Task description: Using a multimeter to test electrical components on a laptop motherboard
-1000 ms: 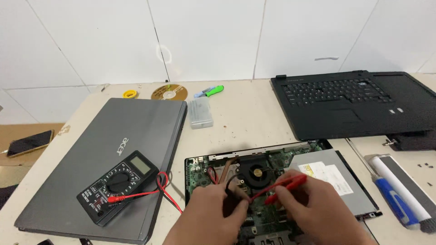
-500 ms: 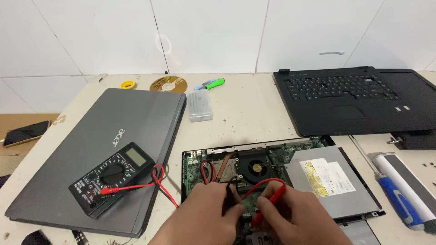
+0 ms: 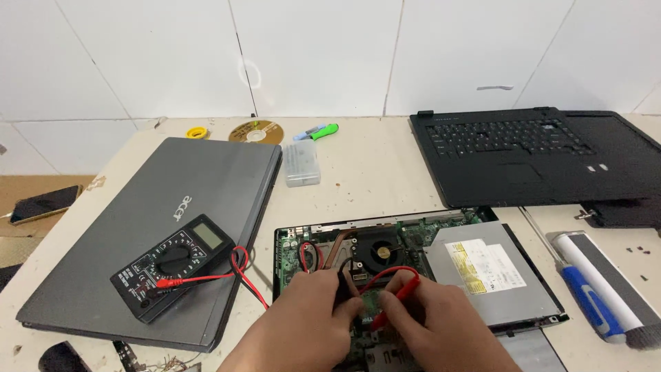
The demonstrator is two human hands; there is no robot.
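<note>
An opened laptop base with a green circuit board [image 3: 420, 234], a black fan [image 3: 380, 249] and a silver optical drive [image 3: 492, 272] lies in front of me. My left hand [image 3: 310, 320] grips a black probe and presses its tip to the board. Beside it, my right hand [image 3: 444, 324] holds a red probe [image 3: 396, 300], tip down on the same area. Red and black leads [image 3: 241, 272] run left to a black multimeter [image 3: 173, 264] resting on a closed grey laptop [image 3: 124, 227].
A black keyboard panel [image 3: 523, 155] lies at the back right. A blue-handled screwdriver [image 3: 585, 300] and a white brush [image 3: 606, 279] sit at the right. A clear plastic box [image 3: 301, 162], a disc [image 3: 256, 131], a green marker [image 3: 320, 131] and a phone [image 3: 41, 204] lie farther off.
Both hands have moved up and slightly left over the board with the probes. The view has shifted, so the table objects sit lower in the picture.
</note>
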